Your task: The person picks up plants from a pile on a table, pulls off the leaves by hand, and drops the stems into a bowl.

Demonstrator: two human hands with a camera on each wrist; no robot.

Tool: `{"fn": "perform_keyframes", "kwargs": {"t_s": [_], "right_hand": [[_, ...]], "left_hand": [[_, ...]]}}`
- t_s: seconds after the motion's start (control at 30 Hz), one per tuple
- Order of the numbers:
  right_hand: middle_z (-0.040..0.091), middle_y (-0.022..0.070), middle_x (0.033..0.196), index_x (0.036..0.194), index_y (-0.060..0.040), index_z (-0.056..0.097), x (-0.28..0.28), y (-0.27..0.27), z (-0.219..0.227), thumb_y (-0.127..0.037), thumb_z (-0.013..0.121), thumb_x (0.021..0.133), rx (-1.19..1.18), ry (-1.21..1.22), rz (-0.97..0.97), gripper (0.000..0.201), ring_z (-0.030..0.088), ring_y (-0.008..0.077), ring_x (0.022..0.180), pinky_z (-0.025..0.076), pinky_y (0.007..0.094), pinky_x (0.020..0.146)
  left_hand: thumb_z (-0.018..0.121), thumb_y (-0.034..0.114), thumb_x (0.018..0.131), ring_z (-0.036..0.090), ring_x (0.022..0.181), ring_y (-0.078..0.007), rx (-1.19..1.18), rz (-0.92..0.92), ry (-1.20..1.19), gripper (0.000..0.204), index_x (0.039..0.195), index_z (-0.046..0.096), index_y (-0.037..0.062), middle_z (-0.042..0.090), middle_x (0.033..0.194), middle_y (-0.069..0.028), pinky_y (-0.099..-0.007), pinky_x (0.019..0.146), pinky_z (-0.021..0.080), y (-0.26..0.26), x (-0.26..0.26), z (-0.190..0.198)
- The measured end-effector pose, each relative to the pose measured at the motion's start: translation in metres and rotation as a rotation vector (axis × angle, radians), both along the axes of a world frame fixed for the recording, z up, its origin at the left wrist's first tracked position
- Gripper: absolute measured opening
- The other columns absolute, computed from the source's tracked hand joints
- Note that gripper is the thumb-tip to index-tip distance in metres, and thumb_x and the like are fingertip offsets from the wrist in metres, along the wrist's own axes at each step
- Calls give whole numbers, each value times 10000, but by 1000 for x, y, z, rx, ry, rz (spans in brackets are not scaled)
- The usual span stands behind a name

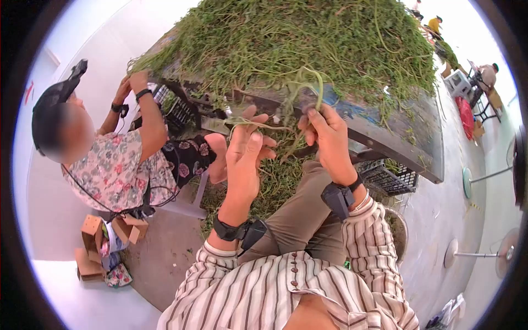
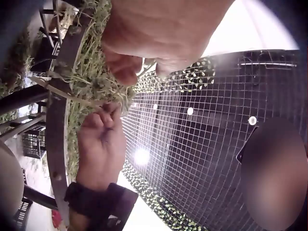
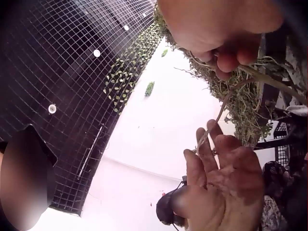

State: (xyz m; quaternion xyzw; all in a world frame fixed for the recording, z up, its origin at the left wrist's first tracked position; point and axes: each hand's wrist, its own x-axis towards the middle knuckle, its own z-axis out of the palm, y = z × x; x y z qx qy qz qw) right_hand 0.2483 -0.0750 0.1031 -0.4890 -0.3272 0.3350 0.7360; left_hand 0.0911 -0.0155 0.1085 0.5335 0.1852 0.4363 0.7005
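In the head view my right hand (image 1: 330,137) pinches leafy green plant stems (image 1: 319,88) between thumb and fingers, just off the table's near edge. My left hand (image 1: 245,157) is to its left, palm turned up and fingers loosely spread. A thin pale stem (image 1: 264,125) lies across those fingers and reaches toward the right hand. The right wrist view shows the left palm (image 3: 226,180) open, with the stem (image 3: 223,107) running up from its fingers to the right hand (image 3: 226,29). Curled fingers of the right hand (image 2: 102,144) appear in the left wrist view.
A large heap of green plants (image 1: 308,44) covers the table (image 1: 385,132). Trimmings (image 1: 275,181) lie on the floor beneath, near a black crate (image 1: 390,177). Another person (image 1: 110,159) works at the left. Cardboard boxes (image 1: 93,236) stand at lower left.
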Motion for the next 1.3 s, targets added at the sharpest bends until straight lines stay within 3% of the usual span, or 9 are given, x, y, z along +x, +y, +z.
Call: {"fn": "perform_keyframes", "kwargs": {"t_s": [0.07, 0.2, 0.63, 0.8, 1.0, 1.07, 1.2, 1.23, 1.3], "right_hand": [[570, 26, 707, 904, -30, 547, -6, 1, -10, -159, 464, 916, -15, 30, -13, 154, 426, 52, 492, 329, 205, 449], [575, 20, 708, 911, -37, 551, -18, -1, -24, -148, 462, 916, -65, 78, -16, 142, 425, 43, 489, 329, 191, 449], [561, 4, 732, 938, -22, 535, -57, -7, -61, -128, 474, 917, -54, 37, 32, 125, 433, 40, 521, 359, 200, 471], [554, -4, 732, 948, -22, 546, -62, -7, -58, -105, 476, 910, -56, 35, 14, 115, 442, 35, 545, 370, 193, 484], [549, 0, 725, 971, -28, 552, -65, -12, -59, -101, 484, 898, -89, 71, -4, 124, 456, 43, 562, 389, 201, 502], [539, 38, 710, 977, -19, 547, -67, -15, -56, -83, 507, 867, -251, -150, -49, 133, 470, 80, 570, 404, 244, 510], [563, 165, 789, 991, 7, 534, -79, -16, -65, -32, 535, 803, -105, -251, 37, 192, 541, 289, 685, 442, 344, 628], [551, 80, 793, 1035, -2, 534, -80, -16, -71, -32, 512, 837, -74, -317, 67, 202, 514, 138, 668, 439, 279, 596], [545, 110, 829, 1022, 4, 539, -80, -19, -77, -35, 517, 824, -67, -582, -10, 203, 534, 199, 716, 442, 305, 637]], "left_hand": [[485, 205, 922, 565, 774, -96, -114, 50, -86, 271, 1132, 524, 38, 571, 1069, -66, -226, 628, 476, 3, -2, -4], [519, 154, 902, 571, 755, -93, -73, 107, -54, 190, 1007, 586, 11, 603, 1007, -61, -223, 617, 474, 6, -3, -11], [518, 19, 861, 530, 712, -64, 152, 148, 180, 170, 979, 626, -39, 635, 1009, -62, -199, 600, 432, 3, -8, -26], [519, -60, 821, 569, 728, -130, 554, 242, 425, 150, 923, 628, -48, 655, 930, -94, -243, 622, 446, 1, -10, -17], [542, -6, 827, 521, 672, -126, 524, 235, 563, 115, 898, 625, -43, 621, 801, -66, -233, 606, 417, -1, -13, -28], [540, 18, 831, 498, 663, -111, 412, 226, 523, 119, 898, 620, -41, 600, 776, -61, -233, 603, 411, -5, -7, -20], [534, 77, 836, 467, 670, -92, 293, 171, 541, 148, 903, 589, -42, 573, 755, -60, -255, 607, 407, -7, -4, -23], [540, 81, 831, 471, 672, -99, 390, 194, 631, 149, 897, 580, -46, 573, 753, -60, -264, 609, 410, -1, -9, -33], [551, 78, 817, 472, 659, -112, 346, 108, 707, 150, 897, 565, -48, 552, 722, -67, -278, 611, 413, 11, -20, -48]]}}
